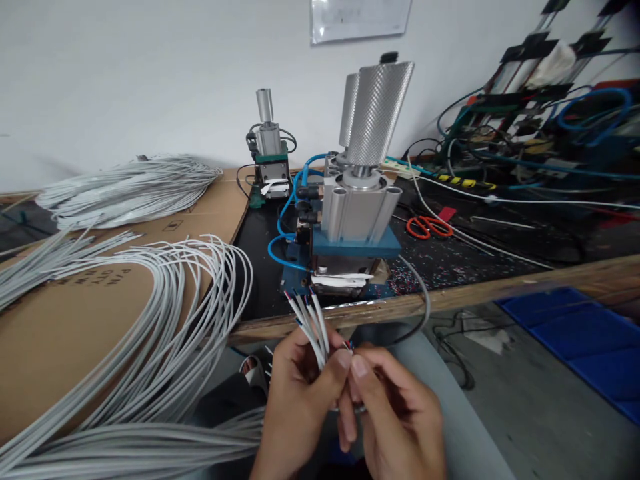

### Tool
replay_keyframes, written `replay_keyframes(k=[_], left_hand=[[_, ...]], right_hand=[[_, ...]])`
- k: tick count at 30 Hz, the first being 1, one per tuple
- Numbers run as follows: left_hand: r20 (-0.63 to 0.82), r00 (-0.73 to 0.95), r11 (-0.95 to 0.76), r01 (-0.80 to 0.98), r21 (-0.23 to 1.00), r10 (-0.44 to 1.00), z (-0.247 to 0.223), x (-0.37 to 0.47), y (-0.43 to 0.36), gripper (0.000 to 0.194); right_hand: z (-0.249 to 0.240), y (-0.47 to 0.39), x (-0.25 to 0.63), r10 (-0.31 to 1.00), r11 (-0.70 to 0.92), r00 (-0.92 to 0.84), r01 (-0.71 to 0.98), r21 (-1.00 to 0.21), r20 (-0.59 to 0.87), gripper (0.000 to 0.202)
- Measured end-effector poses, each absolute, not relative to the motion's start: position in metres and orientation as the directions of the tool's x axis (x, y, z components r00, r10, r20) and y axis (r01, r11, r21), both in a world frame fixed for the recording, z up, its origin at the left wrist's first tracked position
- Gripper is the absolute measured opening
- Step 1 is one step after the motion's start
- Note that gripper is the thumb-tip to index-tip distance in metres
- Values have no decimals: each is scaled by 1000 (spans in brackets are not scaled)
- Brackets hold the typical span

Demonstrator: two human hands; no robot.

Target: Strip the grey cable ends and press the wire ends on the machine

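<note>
My left hand (313, 393) is closed around a small bunch of white cables (313, 327), whose stripped ends with coloured inner wires point up and away. Between the thumb tips of both hands sits one cable end with thin red and blue wires (349, 345). My right hand (395, 400) pinches that same end, thumb and forefinger together. Just beyond my hands, at the bench edge, stands a pneumatic machine (360, 213) with a knurled metal cylinder and white strips across its lower front. My palms and curled fingers hide the rest of the held cables.
Long white cables (165, 313) lie looped over cardboard (75, 340) at left, with a bigger coil (130, 190) behind. Farther back stands a smaller machine (270, 147). Orange-handled scissors (429, 227) and wire scraps (415, 277) lie on the black bench top. A blue panel (580, 340) is at lower right.
</note>
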State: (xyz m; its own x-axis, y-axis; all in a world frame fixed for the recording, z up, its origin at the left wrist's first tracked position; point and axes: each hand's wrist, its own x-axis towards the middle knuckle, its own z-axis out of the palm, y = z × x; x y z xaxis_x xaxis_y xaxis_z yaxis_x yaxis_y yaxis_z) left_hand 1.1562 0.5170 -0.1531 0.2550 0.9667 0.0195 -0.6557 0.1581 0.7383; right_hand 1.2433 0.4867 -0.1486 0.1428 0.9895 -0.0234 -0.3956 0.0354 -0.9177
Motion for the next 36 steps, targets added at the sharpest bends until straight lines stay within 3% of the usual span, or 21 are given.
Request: replay_keyframes(k=[4,8,10,13,15,19,22,28,36], left_hand=[[21,238,136,-624,769,971,-154,1156,517,21],[26,138,63,-603,796,990,-151,1155,521,22],[5,89,51,-615,786,996,-149,1154,524,25],[-30,73,69,-615,786,997,-145,1154,528,28],[-39,53,63,-602,796,998,-144,1154,529,25],[-8,-108,-60,-609,791,994,-144,1155,527,14],[34,-133,-108,-603,791,991,-143,1156,523,11],[53,-145,-129,-587,799,988,-141,1158,518,8],[97,-137,-160,-590,791,986,-142,1157,521,4]], right_hand=[[-149,490,1249,996,45,92,-311,-949,17,41],[-147,501,1275,973,228,-34,14,-974,227,29],[-146,509,1293,910,412,-121,184,-892,395,21],[-145,519,1314,728,681,-373,298,-669,575,47],[-146,524,1320,650,758,-439,323,-566,620,53],[-156,532,1315,637,733,-207,459,-501,742,55],[-163,541,1306,595,703,-84,536,-467,799,52],[-161,557,1296,486,694,-50,629,-350,872,34],[-157,562,1293,491,647,-22,678,-348,871,27]])
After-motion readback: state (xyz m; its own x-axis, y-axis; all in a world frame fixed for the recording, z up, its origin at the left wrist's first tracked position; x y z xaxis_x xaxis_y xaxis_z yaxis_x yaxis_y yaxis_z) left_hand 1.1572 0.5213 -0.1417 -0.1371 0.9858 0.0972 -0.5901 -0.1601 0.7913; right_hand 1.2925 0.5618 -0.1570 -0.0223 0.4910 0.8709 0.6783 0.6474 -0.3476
